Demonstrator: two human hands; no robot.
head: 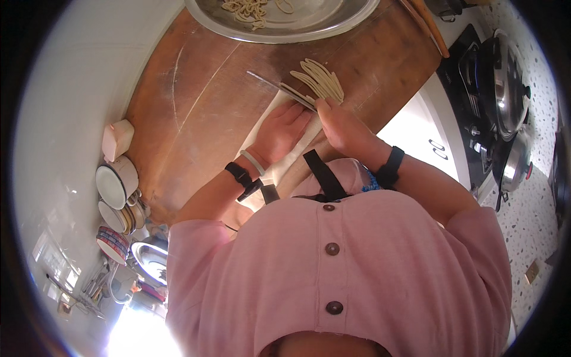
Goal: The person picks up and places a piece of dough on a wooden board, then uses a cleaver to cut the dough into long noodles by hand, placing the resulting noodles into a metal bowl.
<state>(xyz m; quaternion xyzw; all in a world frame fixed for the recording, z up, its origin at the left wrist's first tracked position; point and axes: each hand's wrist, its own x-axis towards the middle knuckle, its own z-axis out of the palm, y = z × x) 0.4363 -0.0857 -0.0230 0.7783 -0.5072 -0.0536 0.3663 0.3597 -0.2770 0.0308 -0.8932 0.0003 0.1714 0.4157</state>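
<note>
My right hand (341, 125) is closed at the near end of a knife (282, 89), whose thin blade stands on edge and points to the upper left; the handle is hidden in the hand. My left hand (281, 129) lies flat on a long folded sheet of pale dough (263, 117), its fingertips close beside the blade. Just beyond the blade, cut dough strips (319, 78) lie side by side on the brown wooden board (214, 89). At the top, a round metal tray (312, 31) holds loose noodles (250, 11).
A wooden rolling pin (428, 26) rests at the board's upper right. Along the left wall stand a white container (117, 139), an enamel pot (117, 184) and stacked bowls (112, 244). On the right, a black stove (464, 76) bears lidded pans (508, 89).
</note>
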